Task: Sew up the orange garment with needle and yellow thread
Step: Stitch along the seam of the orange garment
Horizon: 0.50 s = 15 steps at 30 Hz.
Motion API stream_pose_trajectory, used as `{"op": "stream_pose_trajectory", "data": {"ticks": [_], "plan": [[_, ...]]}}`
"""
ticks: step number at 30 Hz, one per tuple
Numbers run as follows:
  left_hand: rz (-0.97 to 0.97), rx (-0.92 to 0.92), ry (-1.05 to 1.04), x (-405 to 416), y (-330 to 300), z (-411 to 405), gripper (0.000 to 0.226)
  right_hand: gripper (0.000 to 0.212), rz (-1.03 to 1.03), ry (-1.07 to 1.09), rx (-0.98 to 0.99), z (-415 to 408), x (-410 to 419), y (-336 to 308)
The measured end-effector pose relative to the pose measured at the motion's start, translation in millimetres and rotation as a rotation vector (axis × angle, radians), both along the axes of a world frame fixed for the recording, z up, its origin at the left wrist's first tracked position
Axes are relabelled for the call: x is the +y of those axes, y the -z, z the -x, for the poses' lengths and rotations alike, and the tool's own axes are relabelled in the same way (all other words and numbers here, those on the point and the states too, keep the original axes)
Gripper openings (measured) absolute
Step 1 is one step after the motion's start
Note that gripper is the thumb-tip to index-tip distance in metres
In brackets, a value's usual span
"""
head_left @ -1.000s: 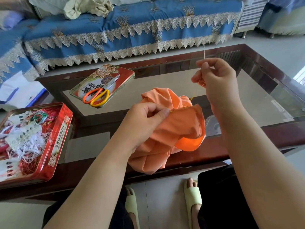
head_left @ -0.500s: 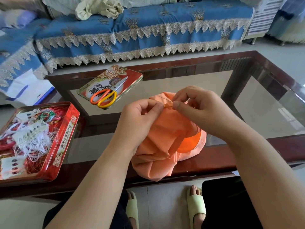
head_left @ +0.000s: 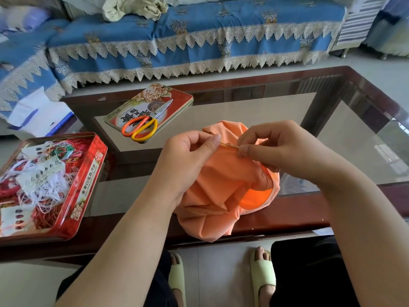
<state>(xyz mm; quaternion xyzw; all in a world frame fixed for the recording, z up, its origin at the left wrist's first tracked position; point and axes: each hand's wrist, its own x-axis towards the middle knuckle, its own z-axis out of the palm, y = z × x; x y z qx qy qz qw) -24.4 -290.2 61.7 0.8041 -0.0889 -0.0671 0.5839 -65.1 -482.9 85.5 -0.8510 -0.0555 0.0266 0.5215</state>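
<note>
a view looking down from head height over a glass-topped coffee table point(head_left: 276, 111) with a dark red wooden frame. an orange garment point(head_left: 223, 191) is bunched up at the table's near edge, partly draped over the frame toward the person's lap. the garment's upper fold is gripped by the left hand point(head_left: 190, 158), with the thumb laid along the cloth and the fingers curled behind it. a thin needle point(head_left: 229, 145) is pinched between the thumb and forefinger of the right hand point(head_left: 276, 149), whose other fingers are curled; the needle lies nearly level, its tip pointing toward the left thumb and passed through the top of the fold. a small bit of yellow thread point(head_left: 226, 146) is seen at the cloth just under the needle; the rest of the thread cannot be made out.

further back on the glass, to the left, a flat red tin lid point(head_left: 177, 96) printed with flowers is laid, and scissors point(head_left: 143, 126) with one orange and one yellow handle are rested on top of it. at the far left, an open red tin point(head_left: 88, 196) is filled with tangled threads in white, red, green and yellow. beyond the table, a sofa is covered by a blue cloth point(head_left: 199, 41) edged with cream lace. below the table edge, two feet in pale green slippers point(head_left: 263, 273) are seen on a light floor
</note>
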Motion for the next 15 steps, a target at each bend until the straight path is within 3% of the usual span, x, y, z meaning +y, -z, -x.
{"op": "stream_pose_trajectory", "data": {"ticks": [15], "plan": [[-0.038,-0.004,-0.001,-1.3,0.8,-0.8,0.023,0.009,0.003,-0.046,-0.032,-1.2,-6.0,1.1]]}}
